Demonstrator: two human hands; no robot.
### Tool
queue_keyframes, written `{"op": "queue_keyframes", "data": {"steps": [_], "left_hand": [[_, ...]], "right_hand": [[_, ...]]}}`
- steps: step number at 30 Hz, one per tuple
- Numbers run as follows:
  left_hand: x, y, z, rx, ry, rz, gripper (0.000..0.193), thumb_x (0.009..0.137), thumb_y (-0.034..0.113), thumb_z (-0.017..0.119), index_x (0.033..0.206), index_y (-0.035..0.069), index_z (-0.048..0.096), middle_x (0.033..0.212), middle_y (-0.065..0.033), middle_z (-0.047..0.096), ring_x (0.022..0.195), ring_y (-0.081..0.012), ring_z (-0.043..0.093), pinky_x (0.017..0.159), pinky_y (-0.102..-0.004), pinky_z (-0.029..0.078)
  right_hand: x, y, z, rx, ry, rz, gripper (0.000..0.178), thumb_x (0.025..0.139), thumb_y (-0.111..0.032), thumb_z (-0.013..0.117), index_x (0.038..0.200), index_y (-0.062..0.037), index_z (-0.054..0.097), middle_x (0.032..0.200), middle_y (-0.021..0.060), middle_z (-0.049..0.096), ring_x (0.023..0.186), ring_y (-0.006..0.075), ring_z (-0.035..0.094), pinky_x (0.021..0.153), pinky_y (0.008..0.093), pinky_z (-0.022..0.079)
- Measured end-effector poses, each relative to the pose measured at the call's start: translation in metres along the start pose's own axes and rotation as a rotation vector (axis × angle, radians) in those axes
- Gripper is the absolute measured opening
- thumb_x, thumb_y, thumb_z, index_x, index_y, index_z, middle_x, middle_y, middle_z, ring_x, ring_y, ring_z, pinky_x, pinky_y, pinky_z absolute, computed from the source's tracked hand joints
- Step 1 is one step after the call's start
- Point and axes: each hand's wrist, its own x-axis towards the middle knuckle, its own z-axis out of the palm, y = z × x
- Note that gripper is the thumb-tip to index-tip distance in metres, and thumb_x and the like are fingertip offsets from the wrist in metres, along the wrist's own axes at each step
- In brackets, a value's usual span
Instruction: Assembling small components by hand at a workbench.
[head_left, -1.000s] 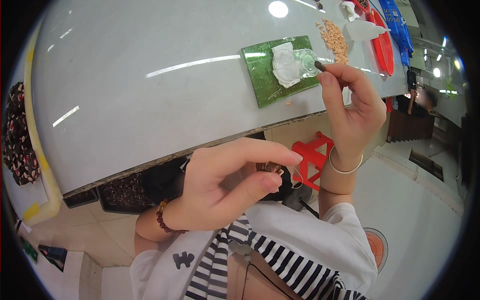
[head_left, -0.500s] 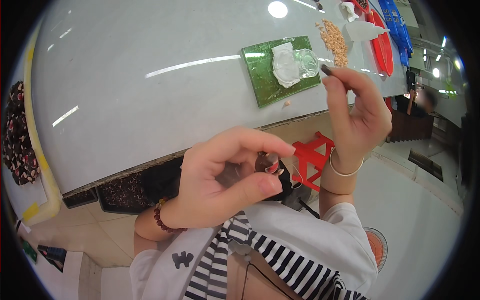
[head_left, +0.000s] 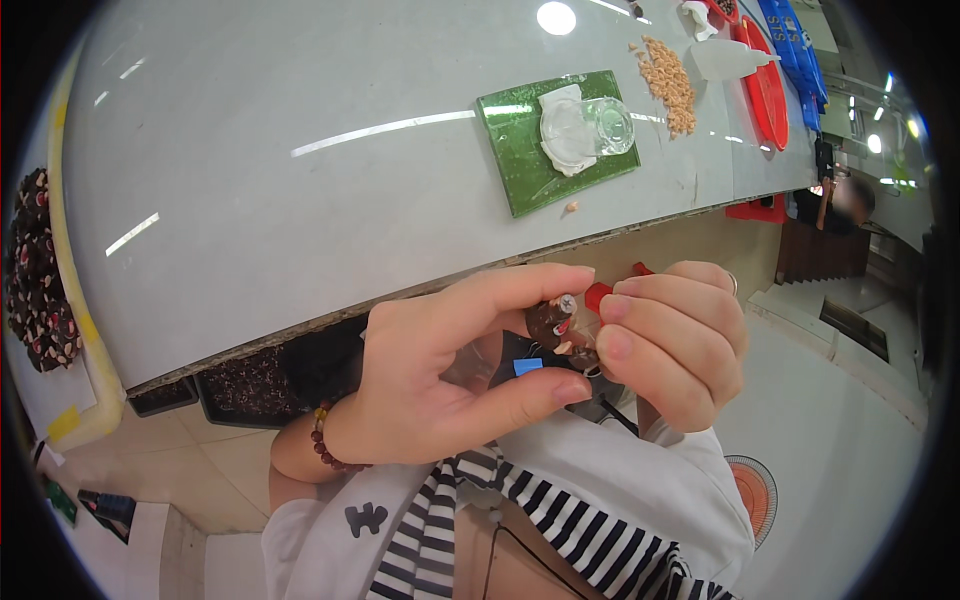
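One glossy grey table (head_left: 300, 220) fills the upper part of my head view; ceiling lights reflect in it as white streaks; on it I log a green board (head_left: 515, 185) bearing a white cloth (head_left: 562, 130) and a clear round dish (head_left: 614, 125), the dish overlapping the cloth's right side; just beyond to the right, a heap of pale orange bits (head_left: 668, 88), a white squeeze bottle (head_left: 722, 60), a red tray (head_left: 766, 100) and a blue crate (head_left: 796, 50); one loose bit (head_left: 572, 207) lies near the board's front edge; at far left, a pale tray (head_left: 97, 370) carries many dark brown pieces (head_left: 40, 290); a person (head_left: 845, 205) is in the background at right; an orange fan (head_left: 756, 500) shows lower down.

Hands, both in front of the table edge: the left hand (head_left: 440, 370) wears a beaded bracelet (head_left: 322, 440); its thumb and forefinger stand wide in a curve, its other fingers mostly hidden; the right hand (head_left: 680, 345) meets it from the right, fingers curled and narrow, tips at the held thing; I cannot tell whether they pinch anything.

Held thing: a small brown figure (head_left: 543, 321), within the left hand's curve; shiny, dark, with a red patch, pale orange parts and a round silvery spot at its upper end.
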Motion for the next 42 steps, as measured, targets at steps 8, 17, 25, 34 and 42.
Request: {"op": "queue_keyframes", "data": {"steps": [8,17,25,34,42], "left_hand": [[-0.001,-0.001,0.005,0.124,0.052,0.064,0.039,0.076,0.005,0.073,0.111,-0.004,0.06,0.081,-0.0036,0.064,0.058,-0.0014,0.049,0.053,-0.0138,0.037],[-0.001,0.003,0.004,0.087,0.079,0.101,0.025,0.078,-0.006,0.067,0.102,-0.007,0.063,0.084,-0.0103,0.067,0.069,-0.0071,0.062,0.061,-0.0164,0.047],[-0.007,0.009,-0.007,0.134,0.077,0.096,0.023,0.077,-0.005,0.067,0.1,-0.008,0.062,0.079,-0.0109,0.066,0.069,-0.0124,0.064,0.062,-0.0207,0.051],[-0.056,0.09,-0.132,1.6,1.333,0.171,0.026,0.086,0.014,0.066,0.104,-0.004,0.064,0.063,-0.0003,0.046,0.056,-0.0034,0.038,0.053,-0.0161,0.031],[-0.041,0.055,-0.076,0.33,0.557,0.525,0.022,0.089,0.015,0.055,0.095,-0.004,0.048,0.074,-0.0037,0.037,0.06,-0.0085,0.031,0.05,-0.0154,0.031]], "right_hand": [[0.0,-0.006,0.0,-0.086,-0.089,0.008,0.018,0.067,-0.006,0.066,0.085,-0.0031,0.066,0.083,0.005,0.062,0.071,0.0166,0.06,0.057,0.0261,0.044],[-0.001,-0.008,0.002,-0.105,-0.048,-0.02,0.018,0.064,-0.004,0.066,0.082,-0.0015,0.066,0.078,0.0058,0.062,0.067,0.0167,0.059,0.055,0.0258,0.044],[0.002,-0.003,0.005,0.051,-0.031,0.055,0.023,0.061,-0.004,0.066,0.084,-0.0009,0.065,0.078,0.007,0.063,0.067,0.0184,0.06,0.055,0.0276,0.045],[-0.06,0.112,-0.039,-0.293,0.133,0.687,0.008,0.076,-0.003,0.066,0.083,-0.0018,0.063,0.084,0.0056,0.064,0.073,0.0132,0.058,0.06,0.0243,0.043],[-0.064,0.122,-0.035,-0.214,0.036,0.782,0.008,0.076,-0.005,0.065,0.083,-0.0036,0.064,0.084,0.0036,0.062,0.074,0.0122,0.058,0.058,0.0252,0.04]]}}
